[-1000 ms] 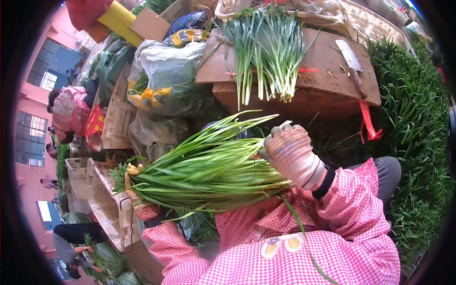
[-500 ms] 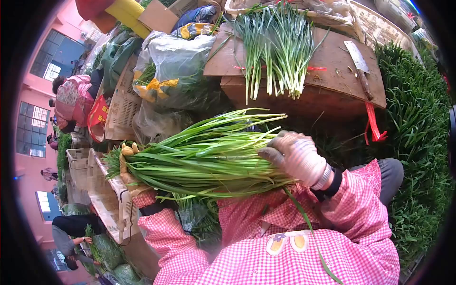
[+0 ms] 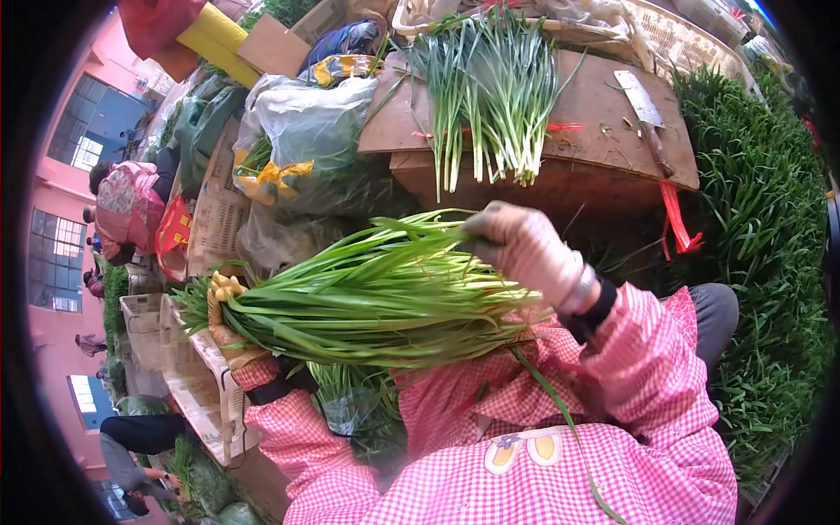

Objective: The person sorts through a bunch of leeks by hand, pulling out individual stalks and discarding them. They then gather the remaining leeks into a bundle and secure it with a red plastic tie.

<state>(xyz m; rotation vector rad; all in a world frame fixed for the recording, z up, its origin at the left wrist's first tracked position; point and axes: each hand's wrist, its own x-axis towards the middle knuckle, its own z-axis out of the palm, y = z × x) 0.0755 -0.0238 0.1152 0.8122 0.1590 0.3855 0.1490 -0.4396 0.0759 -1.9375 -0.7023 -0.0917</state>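
A thick bunch of garlic chives [image 3: 376, 297] lies across my lap, its long flat green leaves pointing left and pale stem ends right. My left hand [image 3: 226, 311] is wrapped around the leafy end of the bunch. My right hand [image 3: 529, 249], in a thin whitish glove with dirty fingertips, is at the upper right of the bunch. Its fingers are closed at the top stems; their tips are partly hidden. A loose long leaf [image 3: 569, 420] hangs down over my pink checked apron.
Ahead, a brown board [image 3: 604, 114] carries trimmed chives [image 3: 490, 96] and a cleaver [image 3: 643, 109]. Red ties [image 3: 675, 219] hang off its edge. Plastic bags [image 3: 306, 131] and crates [image 3: 197, 367] stand left. Piled greens [image 3: 761, 236] fill the right. Other people are at far left.
My right hand has risen and shifted slightly left, from the stem ends to the top of the bunch. The upper stems have shifted. My left hand keeps its hold.
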